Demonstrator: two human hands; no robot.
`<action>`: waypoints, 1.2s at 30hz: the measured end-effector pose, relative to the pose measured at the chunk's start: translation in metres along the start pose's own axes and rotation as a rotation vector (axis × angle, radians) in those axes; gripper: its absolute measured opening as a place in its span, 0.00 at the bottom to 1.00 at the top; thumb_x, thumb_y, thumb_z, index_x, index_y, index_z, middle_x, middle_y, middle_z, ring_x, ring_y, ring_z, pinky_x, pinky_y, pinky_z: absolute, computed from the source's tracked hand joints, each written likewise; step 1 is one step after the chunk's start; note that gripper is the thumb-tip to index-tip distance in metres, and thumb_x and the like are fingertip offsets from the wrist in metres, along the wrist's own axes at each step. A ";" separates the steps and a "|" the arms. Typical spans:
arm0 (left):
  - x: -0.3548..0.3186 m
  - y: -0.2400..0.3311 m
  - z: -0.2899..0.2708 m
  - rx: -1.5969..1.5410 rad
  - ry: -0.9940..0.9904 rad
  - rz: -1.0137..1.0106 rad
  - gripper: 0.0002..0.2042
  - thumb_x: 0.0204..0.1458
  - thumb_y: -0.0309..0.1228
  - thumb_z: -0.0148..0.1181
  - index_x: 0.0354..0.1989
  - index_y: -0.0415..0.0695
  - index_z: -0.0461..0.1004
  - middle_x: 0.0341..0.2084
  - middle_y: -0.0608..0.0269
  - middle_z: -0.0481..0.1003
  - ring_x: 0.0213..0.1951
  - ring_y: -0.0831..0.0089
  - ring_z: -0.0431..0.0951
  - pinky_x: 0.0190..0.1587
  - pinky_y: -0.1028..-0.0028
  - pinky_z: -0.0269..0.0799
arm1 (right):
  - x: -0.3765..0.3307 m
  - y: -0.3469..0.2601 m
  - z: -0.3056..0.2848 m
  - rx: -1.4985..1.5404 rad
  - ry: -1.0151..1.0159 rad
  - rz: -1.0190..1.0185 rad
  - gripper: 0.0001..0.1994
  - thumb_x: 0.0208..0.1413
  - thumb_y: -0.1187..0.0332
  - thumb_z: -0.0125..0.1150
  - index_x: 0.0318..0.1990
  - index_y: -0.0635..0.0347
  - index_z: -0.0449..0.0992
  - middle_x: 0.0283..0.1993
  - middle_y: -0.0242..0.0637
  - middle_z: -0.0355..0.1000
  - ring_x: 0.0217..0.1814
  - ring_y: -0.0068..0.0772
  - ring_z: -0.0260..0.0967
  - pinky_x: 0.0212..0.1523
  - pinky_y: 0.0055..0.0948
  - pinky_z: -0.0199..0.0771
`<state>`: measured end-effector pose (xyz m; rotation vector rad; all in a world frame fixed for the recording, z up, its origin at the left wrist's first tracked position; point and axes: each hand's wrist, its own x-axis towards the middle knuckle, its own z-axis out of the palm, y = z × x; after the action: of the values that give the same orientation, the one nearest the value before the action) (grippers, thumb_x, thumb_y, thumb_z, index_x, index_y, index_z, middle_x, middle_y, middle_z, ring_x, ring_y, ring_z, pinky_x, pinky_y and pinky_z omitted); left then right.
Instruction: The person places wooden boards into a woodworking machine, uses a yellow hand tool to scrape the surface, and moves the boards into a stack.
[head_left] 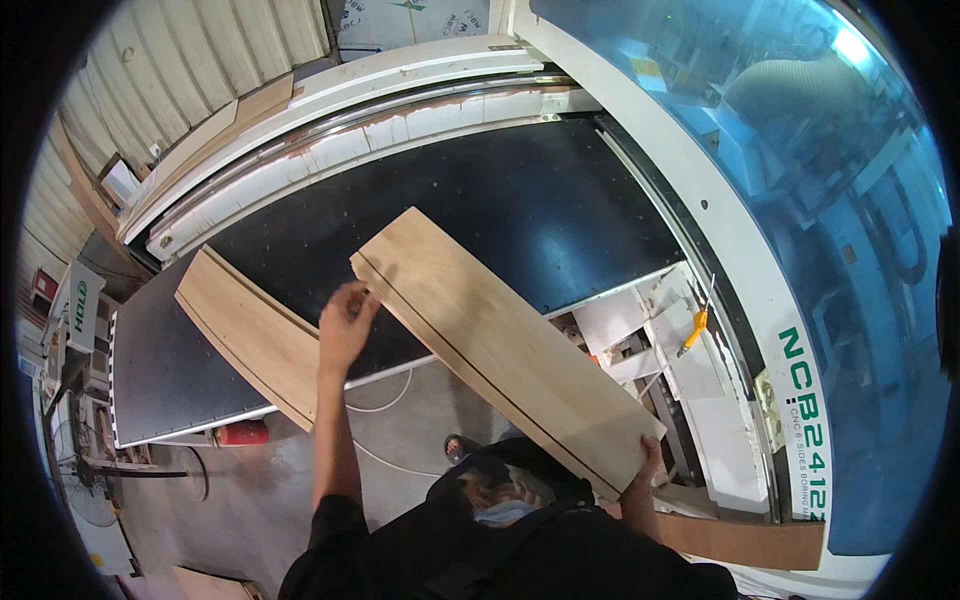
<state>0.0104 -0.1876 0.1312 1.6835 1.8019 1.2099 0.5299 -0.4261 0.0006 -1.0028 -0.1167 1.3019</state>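
I hold a long light wooden board (500, 345) slanted over the edge of a black machine bed (540, 200). My right hand (645, 470) grips its near end at the lower right. My left hand (345, 320) touches the far left corner of the board, fingers on its edge. A thin dark groove runs along the board's left side. A second, similar wooden board (250, 335) lies on the bed to the left of my left hand, overhanging the front edge.
The white machine frame (400, 90) runs along the back, a blue-tinted guard window (800, 200) stands at right. White brackets and an orange-handled tool (692, 330) sit right of the board. A red cylinder (240, 432) and cables lie on the grey floor.
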 end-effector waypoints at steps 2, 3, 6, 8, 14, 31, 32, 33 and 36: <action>0.039 -0.033 0.001 0.135 0.049 0.082 0.20 0.57 0.37 0.68 0.53 0.38 0.77 0.43 0.47 0.81 0.43 0.57 0.83 0.49 0.64 0.78 | 0.025 -0.004 0.005 0.018 -0.052 0.050 0.28 0.55 0.56 0.57 0.58 0.66 0.73 0.52 0.46 0.76 0.52 0.45 0.75 0.54 0.42 0.77; 0.062 -0.057 0.004 0.206 0.093 0.167 0.22 0.57 0.38 0.68 0.56 0.38 0.76 0.47 0.45 0.80 0.48 0.52 0.81 0.53 0.61 0.77 | 0.036 -0.007 0.020 0.000 -0.055 0.047 0.27 0.56 0.56 0.56 0.59 0.66 0.73 0.52 0.46 0.76 0.52 0.45 0.76 0.54 0.41 0.77; 0.118 -0.133 0.005 0.308 0.067 0.008 0.30 0.56 0.46 0.68 0.60 0.37 0.73 0.50 0.41 0.79 0.53 0.46 0.79 0.57 0.56 0.74 | 0.073 -0.037 0.064 -0.067 -0.080 0.089 0.27 0.57 0.56 0.56 0.58 0.66 0.73 0.51 0.45 0.77 0.51 0.43 0.77 0.54 0.39 0.78; 0.132 -0.133 0.017 0.237 -0.069 -0.248 0.33 0.57 0.50 0.68 0.62 0.34 0.72 0.48 0.42 0.79 0.50 0.53 0.80 0.54 0.59 0.75 | 0.106 -0.054 0.067 -0.134 -0.130 0.187 0.27 0.56 0.57 0.57 0.57 0.67 0.74 0.50 0.45 0.77 0.50 0.42 0.77 0.53 0.38 0.78; 0.139 -0.143 0.004 0.066 -0.255 -0.344 0.27 0.59 0.54 0.67 0.29 0.37 0.74 0.20 0.67 0.71 0.18 0.78 0.69 0.21 0.73 0.68 | 0.218 -0.078 0.065 -0.210 -0.201 0.277 0.22 0.56 0.57 0.59 0.52 0.64 0.76 0.43 0.41 0.78 0.41 0.36 0.78 0.45 0.31 0.79; 0.126 -0.142 0.000 -0.023 -0.284 -0.574 0.38 0.61 0.55 0.61 0.64 0.29 0.64 0.46 0.48 0.78 0.36 0.67 0.82 0.34 0.73 0.79 | 0.169 -0.104 0.026 -0.599 -0.236 0.372 0.43 0.57 0.49 0.65 0.72 0.71 0.59 0.67 0.47 0.68 0.71 0.39 0.63 0.65 0.38 0.70; 0.125 -0.148 -0.005 0.026 -0.272 -0.557 0.37 0.62 0.54 0.61 0.63 0.29 0.65 0.45 0.48 0.78 0.36 0.68 0.82 0.34 0.73 0.79 | 0.165 -0.110 0.041 -0.570 -0.228 0.320 0.37 0.58 0.52 0.63 0.68 0.71 0.67 0.60 0.43 0.74 0.64 0.36 0.69 0.64 0.33 0.70; 0.123 -0.154 -0.011 0.075 -0.259 -0.541 0.36 0.62 0.54 0.61 0.62 0.30 0.66 0.45 0.49 0.78 0.36 0.68 0.81 0.33 0.72 0.78 | 0.172 -0.109 0.042 -0.533 -0.220 0.305 0.35 0.59 0.52 0.62 0.66 0.71 0.69 0.58 0.42 0.75 0.61 0.36 0.71 0.63 0.34 0.71; 0.113 -0.139 0.010 -0.111 -0.272 -0.509 0.29 0.64 0.52 0.59 0.53 0.33 0.69 0.40 0.54 0.76 0.37 0.70 0.77 0.36 0.70 0.76 | 0.192 -0.119 0.050 -0.496 -0.155 0.240 0.26 0.62 0.53 0.60 0.58 0.66 0.76 0.51 0.39 0.78 0.53 0.34 0.76 0.57 0.39 0.77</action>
<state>-0.0886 -0.0648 0.0455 1.1579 1.8002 0.8007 0.6503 -0.2295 0.0239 -1.3643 -0.4675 1.6127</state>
